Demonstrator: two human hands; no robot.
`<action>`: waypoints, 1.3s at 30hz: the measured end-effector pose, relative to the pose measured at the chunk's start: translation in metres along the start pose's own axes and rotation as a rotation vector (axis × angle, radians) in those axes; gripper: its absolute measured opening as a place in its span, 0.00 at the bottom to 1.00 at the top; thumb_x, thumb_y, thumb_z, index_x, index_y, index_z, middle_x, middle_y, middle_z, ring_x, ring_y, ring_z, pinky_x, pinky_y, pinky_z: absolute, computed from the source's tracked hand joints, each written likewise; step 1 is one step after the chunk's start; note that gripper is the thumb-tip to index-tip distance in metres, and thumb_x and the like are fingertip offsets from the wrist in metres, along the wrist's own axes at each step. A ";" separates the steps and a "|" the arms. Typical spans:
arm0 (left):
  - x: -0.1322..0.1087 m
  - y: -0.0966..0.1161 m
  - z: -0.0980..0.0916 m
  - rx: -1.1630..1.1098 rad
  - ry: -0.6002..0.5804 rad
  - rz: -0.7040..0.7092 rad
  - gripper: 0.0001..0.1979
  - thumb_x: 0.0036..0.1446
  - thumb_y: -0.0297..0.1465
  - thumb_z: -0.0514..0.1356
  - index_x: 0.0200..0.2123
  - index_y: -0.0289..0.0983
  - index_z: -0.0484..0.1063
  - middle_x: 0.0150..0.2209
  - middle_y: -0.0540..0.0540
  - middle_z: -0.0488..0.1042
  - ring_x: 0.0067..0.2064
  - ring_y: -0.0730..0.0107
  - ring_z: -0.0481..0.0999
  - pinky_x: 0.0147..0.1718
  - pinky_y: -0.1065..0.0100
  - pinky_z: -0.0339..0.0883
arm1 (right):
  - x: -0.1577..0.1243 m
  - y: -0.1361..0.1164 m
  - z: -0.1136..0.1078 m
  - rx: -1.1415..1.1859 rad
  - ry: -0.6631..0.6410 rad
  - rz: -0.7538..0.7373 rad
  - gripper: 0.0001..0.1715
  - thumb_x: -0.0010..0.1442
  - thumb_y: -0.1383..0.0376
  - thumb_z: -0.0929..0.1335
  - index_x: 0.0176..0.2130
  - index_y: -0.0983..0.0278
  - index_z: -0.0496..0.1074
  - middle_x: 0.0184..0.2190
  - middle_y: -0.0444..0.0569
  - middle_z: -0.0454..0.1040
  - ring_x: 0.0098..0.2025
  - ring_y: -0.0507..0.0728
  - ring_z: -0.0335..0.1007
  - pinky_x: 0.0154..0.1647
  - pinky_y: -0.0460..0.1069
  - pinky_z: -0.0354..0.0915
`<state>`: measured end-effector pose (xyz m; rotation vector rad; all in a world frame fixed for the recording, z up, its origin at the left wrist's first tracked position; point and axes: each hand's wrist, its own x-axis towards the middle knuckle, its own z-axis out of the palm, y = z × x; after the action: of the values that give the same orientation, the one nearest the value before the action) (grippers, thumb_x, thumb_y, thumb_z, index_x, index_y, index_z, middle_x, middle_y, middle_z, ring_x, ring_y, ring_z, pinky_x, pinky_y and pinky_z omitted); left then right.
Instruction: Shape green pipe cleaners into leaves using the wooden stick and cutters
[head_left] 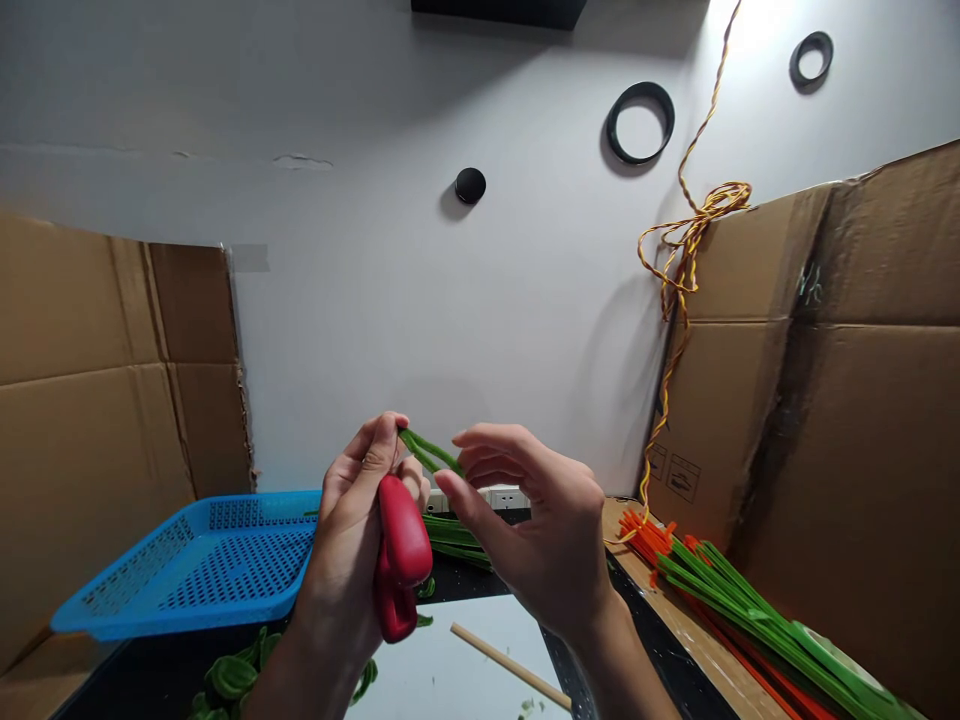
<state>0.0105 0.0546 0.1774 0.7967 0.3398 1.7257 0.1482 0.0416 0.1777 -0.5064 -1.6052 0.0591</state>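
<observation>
My left hand (360, 510) is closed, with a green fuzzy stem (431, 450) pinched at its fingertips. Red tool handles (405, 535) hang in the same hand against the palm; the rest of that tool is hidden. Just to the right, my right hand (536, 510) is curved, its thumb and fingers around the other end of the green stem. Below the hands lie a white sheet (450, 665) and a thin wooden stick (510, 665). Curled green pieces (232, 678) are piled at the lower left.
A blue perforated basket (217, 560) stands at the left. Green stems (457, 540) lie behind the hands. Orange and green stems (750, 610) and a tape roll (836, 650) lie at the right. Cardboard panels (885, 430) flank both sides; a twisted cord (679, 350) hangs at right.
</observation>
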 end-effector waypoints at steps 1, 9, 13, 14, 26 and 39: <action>0.000 0.000 0.000 -0.008 0.012 -0.004 0.15 0.53 0.36 0.78 0.39 0.37 0.80 0.22 0.58 0.69 0.18 0.86 0.67 0.20 0.85 0.67 | 0.000 0.001 0.000 0.021 -0.007 0.024 0.09 0.62 0.68 0.76 0.43 0.64 0.77 0.32 0.43 0.80 0.30 0.50 0.80 0.37 0.45 0.81; -0.002 0.002 -0.002 0.044 -0.005 0.011 0.16 0.53 0.38 0.77 0.41 0.38 0.80 0.22 0.56 0.70 0.21 0.83 0.69 0.22 0.84 0.70 | 0.000 -0.002 0.005 0.076 -0.026 0.090 0.09 0.57 0.66 0.80 0.36 0.64 0.80 0.30 0.43 0.82 0.30 0.51 0.82 0.39 0.42 0.81; 0.001 0.003 -0.005 0.123 -0.052 0.099 0.16 0.54 0.40 0.76 0.40 0.38 0.79 0.23 0.54 0.70 0.23 0.81 0.68 0.21 0.83 0.69 | 0.001 -0.002 0.008 0.121 -0.076 0.159 0.04 0.62 0.66 0.77 0.35 0.64 0.81 0.29 0.43 0.83 0.29 0.51 0.82 0.36 0.42 0.81; 0.002 0.003 -0.005 0.140 -0.063 0.111 0.16 0.55 0.40 0.76 0.39 0.38 0.79 0.22 0.54 0.70 0.23 0.81 0.67 0.21 0.82 0.68 | 0.001 -0.002 0.008 0.129 -0.072 0.172 0.04 0.62 0.66 0.77 0.34 0.64 0.81 0.29 0.43 0.83 0.29 0.51 0.82 0.35 0.42 0.81; 0.001 0.002 -0.004 0.201 -0.070 0.119 0.15 0.58 0.42 0.73 0.39 0.39 0.77 0.20 0.55 0.65 0.21 0.81 0.62 0.21 0.82 0.64 | -0.001 -0.004 0.009 -0.171 -0.022 -0.026 0.10 0.64 0.72 0.75 0.30 0.64 0.77 0.28 0.43 0.80 0.27 0.49 0.75 0.33 0.45 0.75; -0.002 0.010 -0.001 0.186 -0.068 0.198 0.15 0.57 0.41 0.74 0.38 0.38 0.77 0.21 0.55 0.66 0.23 0.78 0.65 0.22 0.81 0.66 | 0.000 -0.007 0.006 -0.077 -0.033 0.009 0.06 0.62 0.73 0.76 0.34 0.64 0.79 0.29 0.41 0.80 0.28 0.48 0.78 0.35 0.42 0.77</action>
<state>0.0027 0.0504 0.1817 1.0515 0.3903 1.8641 0.1402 0.0370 0.1794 -0.5746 -1.6423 0.0123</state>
